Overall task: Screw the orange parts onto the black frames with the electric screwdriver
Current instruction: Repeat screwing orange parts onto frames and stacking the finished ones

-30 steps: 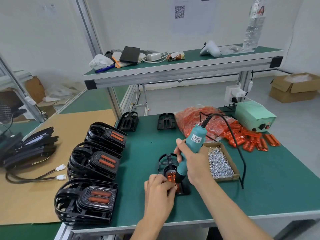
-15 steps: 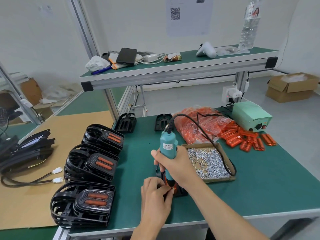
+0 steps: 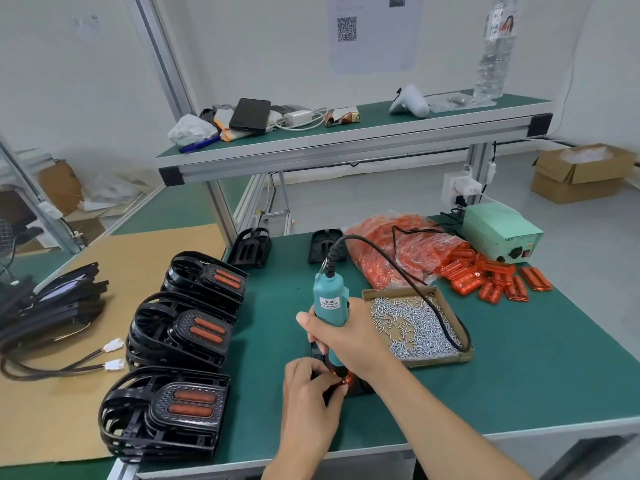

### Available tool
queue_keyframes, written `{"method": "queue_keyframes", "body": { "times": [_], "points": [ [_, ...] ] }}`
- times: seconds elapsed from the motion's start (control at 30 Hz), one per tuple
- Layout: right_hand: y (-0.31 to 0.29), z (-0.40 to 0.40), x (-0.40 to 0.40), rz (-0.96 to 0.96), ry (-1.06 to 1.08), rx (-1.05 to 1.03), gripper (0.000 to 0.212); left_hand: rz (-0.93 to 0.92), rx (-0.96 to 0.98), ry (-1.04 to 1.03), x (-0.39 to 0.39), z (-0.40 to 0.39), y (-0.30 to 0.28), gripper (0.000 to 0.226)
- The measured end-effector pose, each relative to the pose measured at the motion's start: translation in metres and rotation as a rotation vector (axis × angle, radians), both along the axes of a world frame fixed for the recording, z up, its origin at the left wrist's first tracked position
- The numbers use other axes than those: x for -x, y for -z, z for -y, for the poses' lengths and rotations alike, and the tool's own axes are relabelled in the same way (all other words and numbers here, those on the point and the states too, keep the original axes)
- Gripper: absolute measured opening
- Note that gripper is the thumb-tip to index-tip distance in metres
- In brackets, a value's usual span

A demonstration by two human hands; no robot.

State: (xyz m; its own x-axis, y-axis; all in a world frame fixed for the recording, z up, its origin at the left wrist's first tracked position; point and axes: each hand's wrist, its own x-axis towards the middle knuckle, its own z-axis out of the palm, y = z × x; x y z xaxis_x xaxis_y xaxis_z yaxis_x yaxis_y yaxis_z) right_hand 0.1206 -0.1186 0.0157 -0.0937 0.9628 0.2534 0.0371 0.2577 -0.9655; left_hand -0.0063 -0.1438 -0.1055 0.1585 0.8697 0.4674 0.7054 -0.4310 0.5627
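In the head view, the right hand (image 3: 349, 336) wraps its fingers (image 3: 313, 322) around the teal electric screwdriver (image 3: 330, 308), held nearly upright with its black cable (image 3: 408, 271) looping back over the shallow cardboard tray of silver screws (image 3: 415, 327). The driver's tip comes down on a small orange plastic part (image 3: 349, 380) seated on a black plastic frame (image 3: 360, 388), which lies on the green desk (image 3: 519, 368) near its front edge, mostly hidden by both hands. The left hand (image 3: 310, 393) curls its fingers in at the frame and orange part, just beside the driver tip; the exact pinch is hidden. To the left, three stacks of finished black frames with orange inserts (image 3: 194, 330) stand in a row along the desk's left edge. Behind the screw tray lie a clear bag of orange parts (image 3: 398, 247), loose orange parts (image 3: 498, 280), and a pale green power box (image 3: 502, 237).
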Motion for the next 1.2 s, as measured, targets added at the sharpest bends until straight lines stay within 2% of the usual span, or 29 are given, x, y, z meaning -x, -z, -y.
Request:
{"method": "queue_keyframes", "body": {
  "times": [0.3, 0.47, 0.6, 0.7, 0.83, 0.9, 1.07, 1.2],
  "points": [
    [-0.006, 0.003, -0.002, 0.051, -0.075, 0.019, 0.036, 0.015, 0.012, -0.005, -0.001, 0.001, -0.001, 0.015],
    [-0.005, 0.002, -0.007, 0.03, -0.15, 0.007, 0.023, 0.021, 0.006, -0.008, -0.001, 0.0, 0.0, 0.016],
    [-0.004, -0.001, -0.015, -0.033, -0.107, -0.074, 0.019, -0.018, -0.04, -0.009, 0.0, 0.0, 0.003, 0.016],
    [-0.002, 0.0, -0.022, -0.292, -0.01, -0.11, 0.017, -0.044, -0.076, -0.008, 0.002, 0.001, 0.003, 0.019],
    [0.008, -0.002, -0.042, -1.025, 0.167, 0.079, 0.015, -0.116, -0.134, -0.014, -0.001, 0.004, 0.003, 0.023],
    [0.019, 0.001, -0.055, -1.238, 0.267, 0.176, 0.015, -0.135, -0.168, -0.009, 0.0, 0.003, 0.004, 0.021],
    [0.056, 0.012, -0.079, -1.396, 0.432, 0.247, 0.023, -0.15, -0.244, 0.024, -0.001, 0.003, 0.003, 0.015],
    [0.074, 0.021, -0.088, -1.45, 0.451, 0.246, 0.023, -0.124, -0.177, 0.048, -0.003, 0.005, -0.004, 0.012]
  ]
}}
